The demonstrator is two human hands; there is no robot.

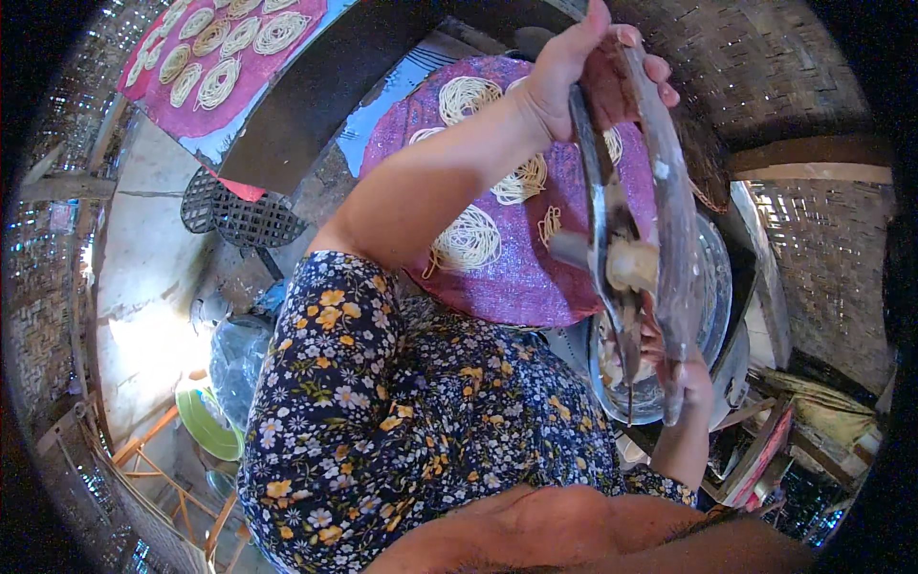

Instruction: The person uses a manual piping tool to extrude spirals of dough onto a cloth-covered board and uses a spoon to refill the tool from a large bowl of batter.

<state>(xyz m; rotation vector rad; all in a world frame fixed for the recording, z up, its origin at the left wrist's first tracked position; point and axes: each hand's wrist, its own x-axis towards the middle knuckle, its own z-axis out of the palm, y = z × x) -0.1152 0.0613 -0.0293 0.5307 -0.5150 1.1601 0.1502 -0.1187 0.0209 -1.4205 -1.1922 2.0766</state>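
Observation:
A worn wooden hand press with two long bars (675, 230) spans the gap between my hands. A pale block (633, 265) sits between the bars, and a short grey cylinder (570, 249) sticks out to the left. My left hand (562, 78) is closed round the far end of the press. Nearer to me, my right hand (690, 390) is closed round the other end, its fingers partly hidden by the bars. Left of the press lies a round tray lined with purple cloth (535, 287), bearing several coils of pale noodle strands (469, 239). A small loose clump (549, 226) lies beside the cylinder.
A metal basin (717, 287) stands beneath and right of the press. At the far left, another cloth-lined tray (163, 113) carries several noodle coils. A dark latticed plastic piece (253, 222) and a green basin (208, 426) are on the left. Woven walls (822, 258) enclose the space.

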